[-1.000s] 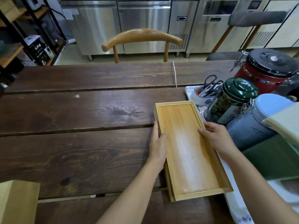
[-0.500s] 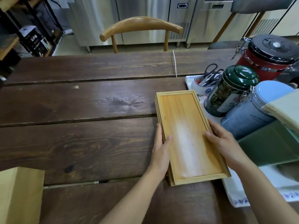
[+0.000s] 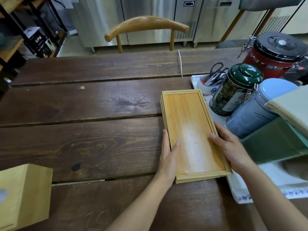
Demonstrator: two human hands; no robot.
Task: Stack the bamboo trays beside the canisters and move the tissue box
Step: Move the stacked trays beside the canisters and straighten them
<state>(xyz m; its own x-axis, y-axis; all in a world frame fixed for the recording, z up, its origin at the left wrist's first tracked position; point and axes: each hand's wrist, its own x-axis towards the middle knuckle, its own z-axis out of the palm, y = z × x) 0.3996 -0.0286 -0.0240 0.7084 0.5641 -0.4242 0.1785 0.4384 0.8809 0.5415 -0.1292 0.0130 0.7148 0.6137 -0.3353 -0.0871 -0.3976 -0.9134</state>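
Stacked rectangular pale bamboo trays (image 3: pixel 191 127), raised rims, whitish worn centre. Left hand (image 3: pixel 169 155) at 9 o'clock and right hand (image 3: pixel 230 147) at 3 o'clock clasp the long edges.

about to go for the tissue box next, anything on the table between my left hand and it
Nothing visible. Bare table lies between the left hand, now on the bamboo trays, and the tissue box at the near left corner.

Honey-yellow bamboo trays (image 3: pixel 188 120), dark brown table (image 3: pixel 83 130), green canister (image 3: pixel 233 90), red canister (image 3: pixel 266 60)
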